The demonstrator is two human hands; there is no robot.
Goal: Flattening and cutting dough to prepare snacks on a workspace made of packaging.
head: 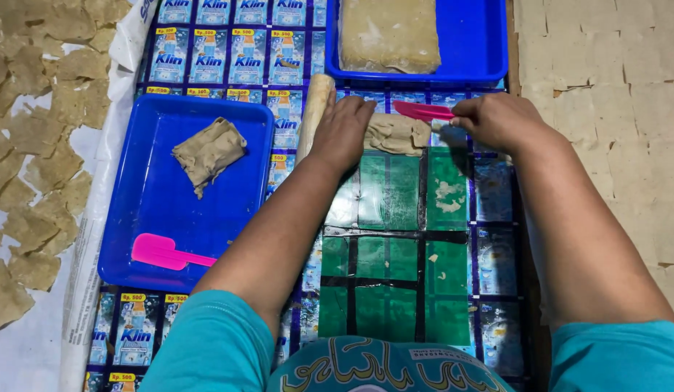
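Dough (396, 133), a soft tan slab, lies flattened on the green plastic sheet (395, 239) at the far edge of the table, between the two hands. Left hand (342, 131) rests flat on its near-left end, fingers spread and pressing down, closed around nothing. Right hand (500, 120) is curled tight about the handle of a pink spatula (422, 110), whose blade reaches across the dough's top edge.

It looks limp, sticky and easily torn, judging by the smears left on the green sheet; it would likely be best lifted from beneath with the blade rather than pinched.

Just left of the left hand a wooden rolling pin (314, 109) lies tilted. Farther left sits a blue tray (163, 210) with a folded piece of dough (208, 151) and a second pink spatula (166, 252). Another blue tray (475, 43) beyond holds a pale block of dough (390, 33). Thin dried squares (39, 145) lie spread out at the far left, and more cover the right side (605, 94).
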